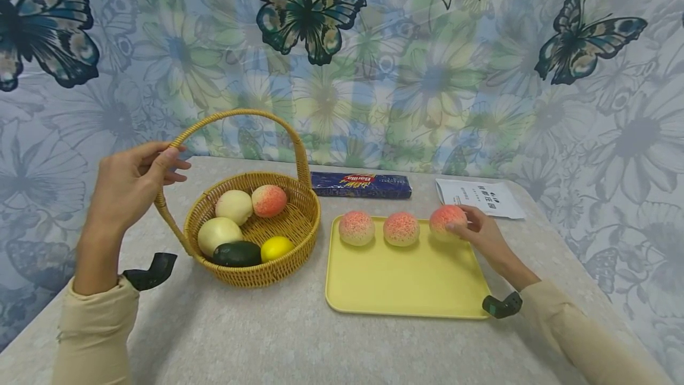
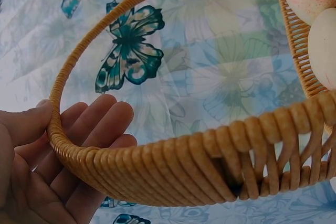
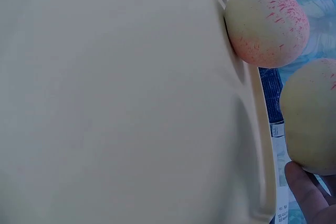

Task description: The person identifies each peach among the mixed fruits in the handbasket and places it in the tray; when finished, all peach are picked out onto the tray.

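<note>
My left hand (image 1: 125, 186) holds the handle (image 2: 152, 169) of a wicker basket (image 1: 256, 278), its thumb and fingers on either side of it. Inside the basket lie a peach (image 1: 269, 201), two pale round fruits (image 1: 219, 235), a dark green oval fruit (image 1: 237, 254) and a lemon (image 1: 276, 249). With thumb and fingers, my right hand (image 1: 486, 239) grips a pink-speckled peach (image 1: 446, 222) at the far right corner of a yellow tray (image 1: 406, 284). Two similar peaches, one at left (image 1: 356, 228) and one in the middle (image 1: 401, 229), sit along the tray's far edge.
Behind the tray lies a dark blue Barilla box (image 1: 360, 186). A white printed packet (image 1: 483, 196) is at the back right, partly behind my right hand. The light table (image 1: 240, 337) ends at a butterfly-patterned cloth (image 1: 374, 94).
</note>
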Motion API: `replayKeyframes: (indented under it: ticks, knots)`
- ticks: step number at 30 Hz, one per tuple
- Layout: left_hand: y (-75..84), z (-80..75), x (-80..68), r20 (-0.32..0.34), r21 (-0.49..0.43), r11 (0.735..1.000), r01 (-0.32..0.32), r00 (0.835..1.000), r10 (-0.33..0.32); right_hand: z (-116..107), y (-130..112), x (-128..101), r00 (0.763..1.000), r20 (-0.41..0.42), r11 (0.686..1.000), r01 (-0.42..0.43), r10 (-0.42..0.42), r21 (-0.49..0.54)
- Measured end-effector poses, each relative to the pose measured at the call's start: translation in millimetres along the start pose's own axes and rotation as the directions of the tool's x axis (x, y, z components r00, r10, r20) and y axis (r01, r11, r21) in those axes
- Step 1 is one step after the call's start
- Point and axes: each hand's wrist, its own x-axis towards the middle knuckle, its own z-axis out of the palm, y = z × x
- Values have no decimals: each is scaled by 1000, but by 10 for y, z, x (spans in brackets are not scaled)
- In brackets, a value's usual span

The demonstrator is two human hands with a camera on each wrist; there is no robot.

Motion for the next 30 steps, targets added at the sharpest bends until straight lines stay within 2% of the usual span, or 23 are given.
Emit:
replayKeyframes:
  ticks: [15,30]
  knots:
    - [-25,10,11,-1,-9,1000,-9,1000,9,24,121,5,1000,22,1000,-9,9,12]
    - [-8,3,11,2,-1,1000,2,1000,-2,61,97,-43,997,72,1000,-16,16,-12]
